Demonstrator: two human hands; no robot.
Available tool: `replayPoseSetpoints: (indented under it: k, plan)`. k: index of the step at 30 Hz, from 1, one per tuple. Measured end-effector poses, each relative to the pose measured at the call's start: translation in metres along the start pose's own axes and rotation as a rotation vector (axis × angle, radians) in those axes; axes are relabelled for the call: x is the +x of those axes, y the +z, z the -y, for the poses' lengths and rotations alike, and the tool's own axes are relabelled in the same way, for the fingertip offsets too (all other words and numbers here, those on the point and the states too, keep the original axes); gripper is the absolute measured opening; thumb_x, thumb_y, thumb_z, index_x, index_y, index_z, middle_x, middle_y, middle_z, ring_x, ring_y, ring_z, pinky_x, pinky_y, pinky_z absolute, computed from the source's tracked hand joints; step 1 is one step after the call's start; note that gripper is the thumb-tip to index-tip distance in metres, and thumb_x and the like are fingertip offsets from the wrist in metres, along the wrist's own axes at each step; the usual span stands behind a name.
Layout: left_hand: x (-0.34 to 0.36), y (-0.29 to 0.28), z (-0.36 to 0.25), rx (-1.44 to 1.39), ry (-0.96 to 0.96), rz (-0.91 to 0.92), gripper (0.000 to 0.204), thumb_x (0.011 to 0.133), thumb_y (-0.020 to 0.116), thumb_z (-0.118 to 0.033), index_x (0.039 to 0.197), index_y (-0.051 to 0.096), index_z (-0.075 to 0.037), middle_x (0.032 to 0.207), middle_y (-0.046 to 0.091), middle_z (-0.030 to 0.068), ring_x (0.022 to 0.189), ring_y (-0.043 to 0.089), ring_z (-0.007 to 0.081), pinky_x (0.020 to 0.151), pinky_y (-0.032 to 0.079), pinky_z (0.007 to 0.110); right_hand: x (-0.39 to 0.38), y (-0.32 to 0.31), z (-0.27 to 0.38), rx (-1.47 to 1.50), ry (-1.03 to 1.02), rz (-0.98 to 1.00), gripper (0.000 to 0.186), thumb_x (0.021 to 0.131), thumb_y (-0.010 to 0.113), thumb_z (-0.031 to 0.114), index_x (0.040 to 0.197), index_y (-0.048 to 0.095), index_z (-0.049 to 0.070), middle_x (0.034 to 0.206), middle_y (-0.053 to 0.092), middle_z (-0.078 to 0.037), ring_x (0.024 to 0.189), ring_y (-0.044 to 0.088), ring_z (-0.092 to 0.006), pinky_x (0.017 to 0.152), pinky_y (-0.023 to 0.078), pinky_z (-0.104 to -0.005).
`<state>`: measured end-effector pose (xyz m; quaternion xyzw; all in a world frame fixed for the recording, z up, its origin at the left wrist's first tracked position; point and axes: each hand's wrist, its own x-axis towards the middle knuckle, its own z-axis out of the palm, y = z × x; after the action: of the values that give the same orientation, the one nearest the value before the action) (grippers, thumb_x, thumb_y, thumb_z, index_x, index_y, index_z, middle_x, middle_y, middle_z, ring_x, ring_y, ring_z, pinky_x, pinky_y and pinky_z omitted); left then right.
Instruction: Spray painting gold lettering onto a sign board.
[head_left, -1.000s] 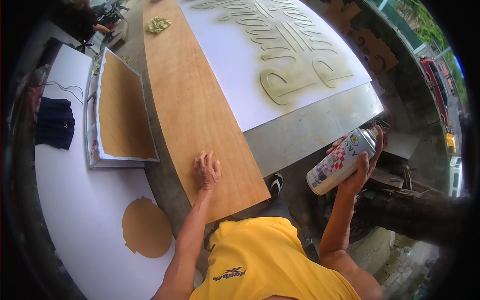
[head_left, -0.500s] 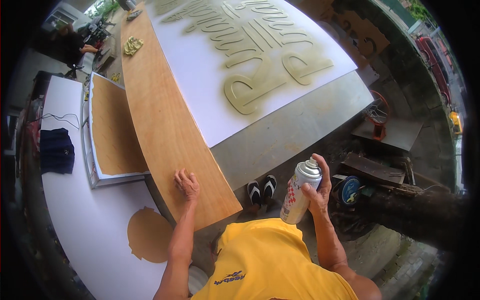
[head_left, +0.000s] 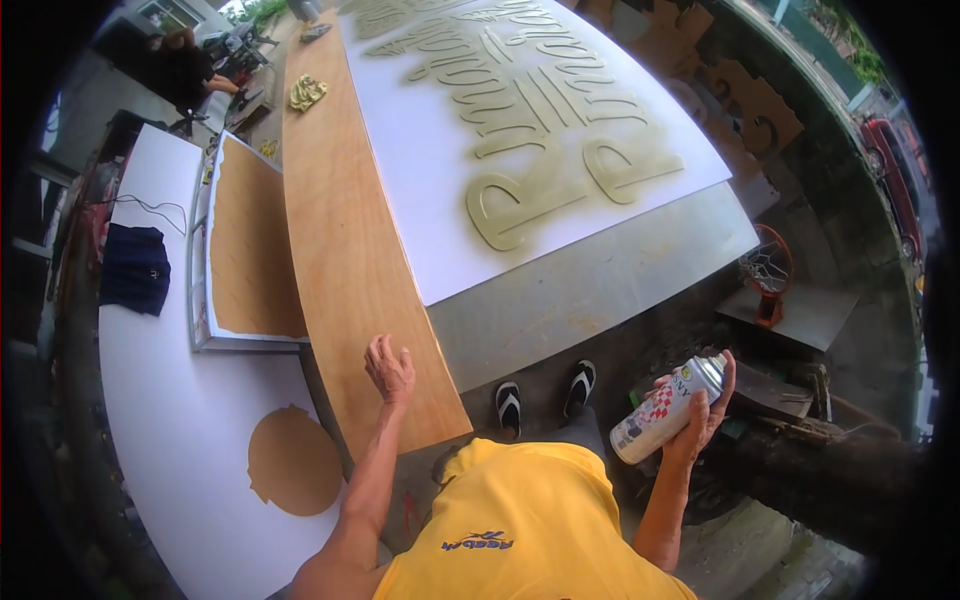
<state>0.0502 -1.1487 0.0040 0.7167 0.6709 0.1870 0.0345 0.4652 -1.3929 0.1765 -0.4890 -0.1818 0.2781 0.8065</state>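
Observation:
In my right hand, on the right of my body, a spray can is gripped, tilted with its nozzle end up to the right. My index finger reaches up by the nozzle. Over the near end of a long plywood board is my left hand, fingers apart and nothing in them; whether it touches the wood I cannot tell. Beyond it lies a white sheet bearing large raised letters coated olive-gold, with overspray around them. A grey metal tabletop shows under the sheet's near edge.
On the left, a framed brown panel, a round brown cutout and dark folded cloth lie on a white surface. A crumpled rag rests on the plywood. A small basketball hoop stands right; a person sits far left.
The spray can has moved right and leans over further in my right hand. My left hand's fingers have straightened somewhat. The view has shifted, and my feet stand farther apart.

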Motion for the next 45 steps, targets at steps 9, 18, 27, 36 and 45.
replayPoseSetpoints:
  k: [9,18,27,36,45]
  plan:
    - [-0.096,0.030,-0.183,-0.575,0.150,0.394,0.013,0.094,0.068,-0.014,0.104,0.068,-0.005,0.089,0.071,0.0180,0.084,0.070,0.0387,0.073,0.055,0.045,0.086,-0.060,0.020,0.017,-0.045,-0.026,0.075,0.094,0.071,0.026,0.159,0.033,0.019,0.105,0.065,-0.018,0.085,0.074,-0.0309,0.072,0.065,-0.0440]
    - [-0.081,0.044,-0.231,-0.390,-0.017,0.733,0.036,0.099,0.063,-0.037,0.090,0.071,-0.003,0.078,0.071,0.0192,0.074,0.071,0.0380,0.067,0.054,0.043,0.111,-0.121,0.035,-0.060,-0.037,-0.112,0.070,0.098,0.067,0.031,0.158,0.033,0.018,0.108,0.067,-0.020,0.085,0.074,-0.0305,0.074,0.065,-0.0457]
    - [-0.060,0.059,-0.245,-0.388,-0.350,1.049,0.049,0.102,0.058,-0.041,0.085,0.073,0.003,0.071,0.074,0.0109,0.055,0.069,0.0166,0.062,0.057,0.033,0.125,-0.198,0.115,-0.134,-0.284,-0.438,0.069,0.102,0.061,0.050,0.152,0.037,0.009,0.127,0.059,-0.025,0.112,0.065,-0.0381,0.092,0.059,-0.0553]
    - [-0.038,0.060,-0.231,-0.515,-0.417,1.284,0.053,0.101,0.061,-0.048,0.091,0.073,0.003,0.078,0.075,0.0109,0.058,0.068,0.0156,0.055,0.051,0.028,0.090,-0.166,0.136,0.132,-0.248,-0.241,0.071,0.098,0.063,0.058,0.145,0.044,0.009,0.126,0.060,-0.023,0.107,0.067,-0.0359,0.091,0.060,-0.0462]
    - [-0.044,0.056,-0.228,-0.513,-0.374,1.257,0.051,0.101,0.061,-0.046,0.088,0.074,0.002,0.073,0.075,0.0101,0.054,0.068,0.0143,0.049,0.049,0.028,0.081,-0.166,0.156,-0.100,-0.319,-0.477,0.077,0.096,0.065,0.056,0.144,0.039,0.002,0.116,0.063,-0.026,0.109,0.067,-0.0375,0.092,0.061,-0.0536]
